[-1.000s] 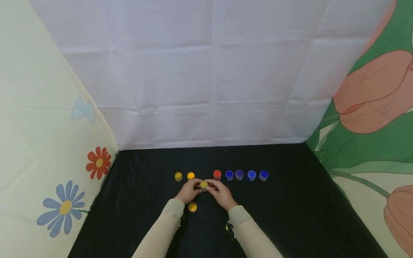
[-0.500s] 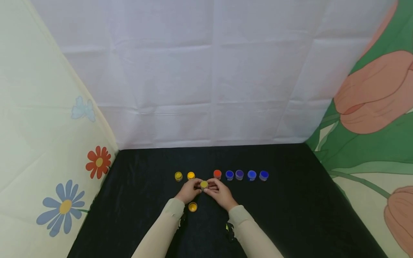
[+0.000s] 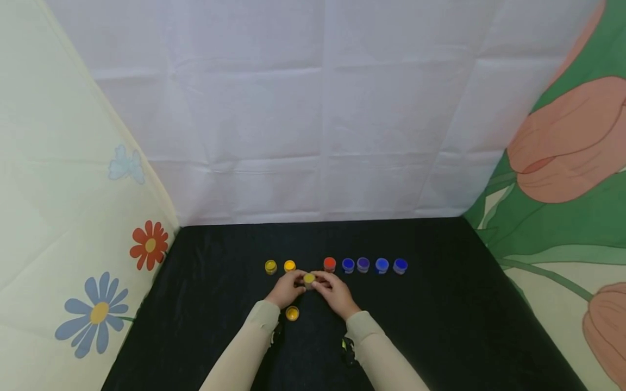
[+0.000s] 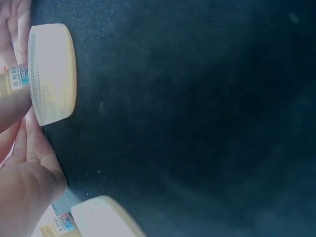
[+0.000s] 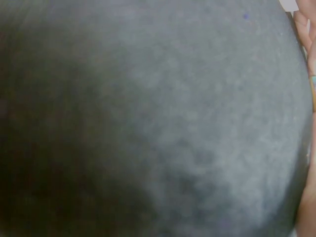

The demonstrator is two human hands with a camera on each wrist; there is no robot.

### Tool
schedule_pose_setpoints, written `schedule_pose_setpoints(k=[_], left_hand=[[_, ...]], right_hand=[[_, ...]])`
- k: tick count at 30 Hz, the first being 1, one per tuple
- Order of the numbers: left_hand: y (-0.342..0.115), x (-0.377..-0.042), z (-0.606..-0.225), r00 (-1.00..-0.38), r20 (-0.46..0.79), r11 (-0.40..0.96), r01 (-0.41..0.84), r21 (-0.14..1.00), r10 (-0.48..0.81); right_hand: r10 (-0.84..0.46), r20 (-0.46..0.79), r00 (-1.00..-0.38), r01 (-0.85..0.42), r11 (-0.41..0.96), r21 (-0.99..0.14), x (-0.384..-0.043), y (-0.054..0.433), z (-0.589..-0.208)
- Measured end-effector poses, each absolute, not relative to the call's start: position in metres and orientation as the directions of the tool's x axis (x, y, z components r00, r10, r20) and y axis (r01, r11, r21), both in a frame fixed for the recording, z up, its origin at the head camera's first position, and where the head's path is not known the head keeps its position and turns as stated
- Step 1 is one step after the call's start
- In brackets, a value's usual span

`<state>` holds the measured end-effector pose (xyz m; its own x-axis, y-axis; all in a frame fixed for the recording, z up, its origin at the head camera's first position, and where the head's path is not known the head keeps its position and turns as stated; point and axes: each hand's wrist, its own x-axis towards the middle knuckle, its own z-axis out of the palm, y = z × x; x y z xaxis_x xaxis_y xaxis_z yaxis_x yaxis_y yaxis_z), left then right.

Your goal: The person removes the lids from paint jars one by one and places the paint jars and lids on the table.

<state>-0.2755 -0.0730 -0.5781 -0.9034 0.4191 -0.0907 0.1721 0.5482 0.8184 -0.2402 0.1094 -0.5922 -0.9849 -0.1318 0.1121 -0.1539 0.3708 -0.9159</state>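
Observation:
In the head view, a small paint jar [image 3: 309,279] with a dull yellow top sits between my two hands, over the middle of the black cloth. The left hand [image 3: 286,289] pinches its left side. From the right, the thumb and fingers of my right hand [image 3: 336,293] grip it. A second small round pot [image 3: 292,314], amber with a pale rim, lies nearer me, by the left wrist. The left wrist view has a labelled jar beside the fingers, its pale ridged cap [image 4: 52,74] large. In the right wrist view, only a strip of hand [image 5: 307,197] shows at the right edge.
Beyond the hands runs a row of jars: olive yellow [image 3: 270,267], bright yellow [image 3: 289,266], red [image 3: 330,264], then several blue and purple ones ending at a dark blue jar [image 3: 400,266]. A white cloth backdrop [image 3: 318,136] closes the far side; printed cloths hang left and right.
My right fingers shift around the jar, spreading at half a second ago and drawn together against it now. The jar, left hand and other jars stay nearly in place.

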Motion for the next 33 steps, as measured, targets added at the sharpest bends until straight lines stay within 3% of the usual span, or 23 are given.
schedule_pose_setpoints(k=[23,33], left_hand=[[-0.0723,-0.2723,-0.5745,-0.906,-0.097,0.541,0.158,0.826,0.413],[-0.0729,-0.2741,-0.5778,-0.906,-0.086,0.538,0.168,0.826,0.415]], right_hand=[[-0.118,0.092,-0.989,-0.128,0.346,-0.929,-0.2396,0.107,-0.591],[-0.091,0.146,-0.985,-0.17,0.369,-0.914,-0.2393,0.1054,-0.5936]])
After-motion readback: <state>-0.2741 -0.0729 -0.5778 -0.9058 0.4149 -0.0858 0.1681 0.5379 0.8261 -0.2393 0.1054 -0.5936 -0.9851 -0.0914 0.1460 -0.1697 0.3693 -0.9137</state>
